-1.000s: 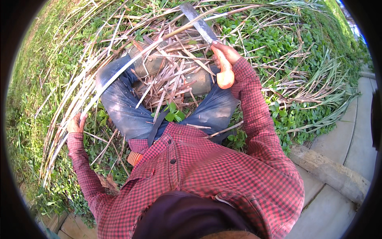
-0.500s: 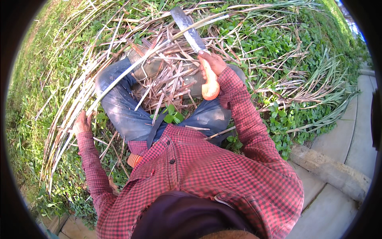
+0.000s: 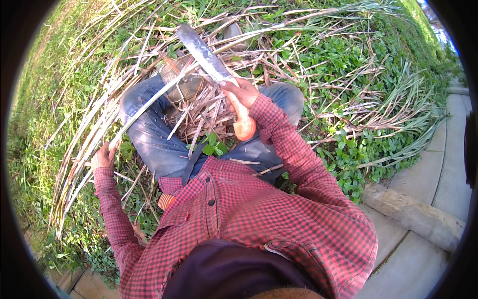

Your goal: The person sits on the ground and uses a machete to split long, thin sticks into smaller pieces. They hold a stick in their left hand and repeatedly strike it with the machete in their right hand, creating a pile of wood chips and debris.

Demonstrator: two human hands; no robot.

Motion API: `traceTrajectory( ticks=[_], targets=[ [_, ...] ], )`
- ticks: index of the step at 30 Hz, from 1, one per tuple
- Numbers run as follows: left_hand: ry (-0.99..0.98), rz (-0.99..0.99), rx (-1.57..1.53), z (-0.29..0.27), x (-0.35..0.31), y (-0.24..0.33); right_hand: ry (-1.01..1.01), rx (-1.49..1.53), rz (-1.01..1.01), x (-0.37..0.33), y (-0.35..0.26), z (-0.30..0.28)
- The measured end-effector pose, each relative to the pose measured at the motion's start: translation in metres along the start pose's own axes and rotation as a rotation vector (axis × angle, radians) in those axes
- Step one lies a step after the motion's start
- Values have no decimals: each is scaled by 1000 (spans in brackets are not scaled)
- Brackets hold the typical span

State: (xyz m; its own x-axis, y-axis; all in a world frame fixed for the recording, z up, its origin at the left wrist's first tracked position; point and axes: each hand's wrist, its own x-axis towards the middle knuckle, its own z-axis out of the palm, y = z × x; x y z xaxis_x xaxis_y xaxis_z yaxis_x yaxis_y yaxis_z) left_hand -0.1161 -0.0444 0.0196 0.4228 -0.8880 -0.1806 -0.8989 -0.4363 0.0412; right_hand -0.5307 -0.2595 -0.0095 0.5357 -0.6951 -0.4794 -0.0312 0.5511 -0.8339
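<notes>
A machete with a worn grey blade and an orange-tipped handle is held in my right hand, fingers wrapped round the grip. Its blade points up and left and crosses a long pale stalk; whether they touch I cannot tell. My left hand is closed on the stalk's lower end, at the left beside my knee. From there the stalk slants over my bent leg toward the upper right, where it turns leafy and green. Dry cut strips lie heaped between my legs.
More long stalks lie in a curved bundle along the left. Leafy cut stems rest on the green ground plants at right. Concrete slabs and a rough beam are at the lower right.
My right hand has brought the machete left and a little closer to my body, its blade shifting leftward along the stalk. My left hand stays almost in place on the stalk.
</notes>
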Motion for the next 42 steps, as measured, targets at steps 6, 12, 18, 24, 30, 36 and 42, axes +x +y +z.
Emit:
traceTrajectory(
  ticks=[6,12,18,24,30,36,42],
  targets=[
    [-22,99,-81,3,10,-11,503,75,-37,15,-47,-134],
    [-351,39,-265,5,32,-46,322,61,-111,-4,1,-58],
    [-122,90,-174,-3,13,-26,163,174,72,-28,-5,-75],
    [-210,-7,-29,-15,14,-1,256,177,26,-19,-13,-72],
    [-111,75,-68,-5,8,-15,-120,47,79,-38,30,34],
    [35,87,82,9,-1,-16,60,43,38,-35,3,-2],
    [148,107,-11,19,0,-14,295,166,2,-25,-3,-55]
  ],
)
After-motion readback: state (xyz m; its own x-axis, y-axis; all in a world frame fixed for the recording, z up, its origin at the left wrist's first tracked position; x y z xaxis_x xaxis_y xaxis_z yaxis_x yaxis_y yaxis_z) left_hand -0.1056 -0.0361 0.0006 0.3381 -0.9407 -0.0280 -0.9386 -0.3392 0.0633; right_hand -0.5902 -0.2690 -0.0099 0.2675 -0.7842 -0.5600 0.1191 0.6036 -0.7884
